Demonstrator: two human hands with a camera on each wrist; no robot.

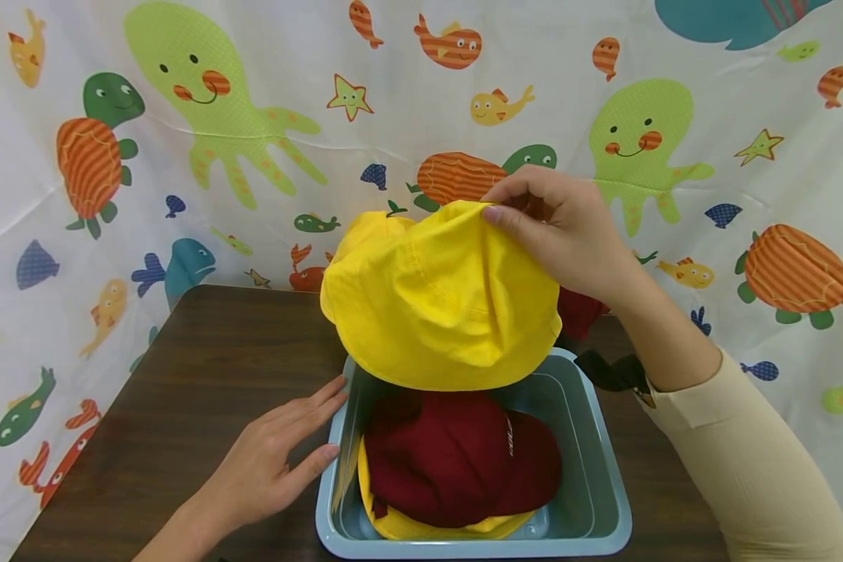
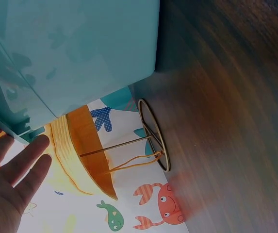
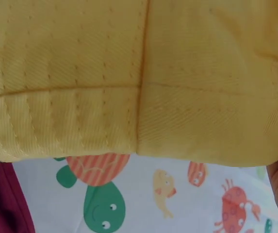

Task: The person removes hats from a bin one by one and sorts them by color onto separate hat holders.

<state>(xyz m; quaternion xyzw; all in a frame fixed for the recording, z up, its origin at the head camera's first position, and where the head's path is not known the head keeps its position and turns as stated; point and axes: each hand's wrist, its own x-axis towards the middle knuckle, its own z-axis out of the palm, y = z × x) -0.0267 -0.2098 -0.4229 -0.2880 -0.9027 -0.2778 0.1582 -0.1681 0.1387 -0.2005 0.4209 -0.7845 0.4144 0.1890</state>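
Note:
My right hand (image 1: 558, 226) pinches the top of a yellow bucket hat (image 1: 435, 304) between thumb and fingers. The hat hangs over the back of a light blue plastic bin (image 1: 613, 484), and its stitched cloth fills much of the right wrist view (image 3: 143, 116). Fingers outstretched, my left hand (image 1: 274, 457) rests at the bin's left rim. Inside the bin a maroon cap (image 1: 449, 460) with white lettering lies on top of another yellow hat (image 1: 457, 531), mostly covered. In the left wrist view my fingertips (image 2: 34, 170) are beside the bin's outer wall.
Behind the bin, a yellow hat (image 2: 73, 150) sits on a wire stand (image 2: 153, 138). Something maroon (image 1: 579, 312) shows at the back right, partly covered by the held hat. The dark wooden table (image 1: 239, 367) meets a sea-animal print curtain (image 1: 253, 47) at its back.

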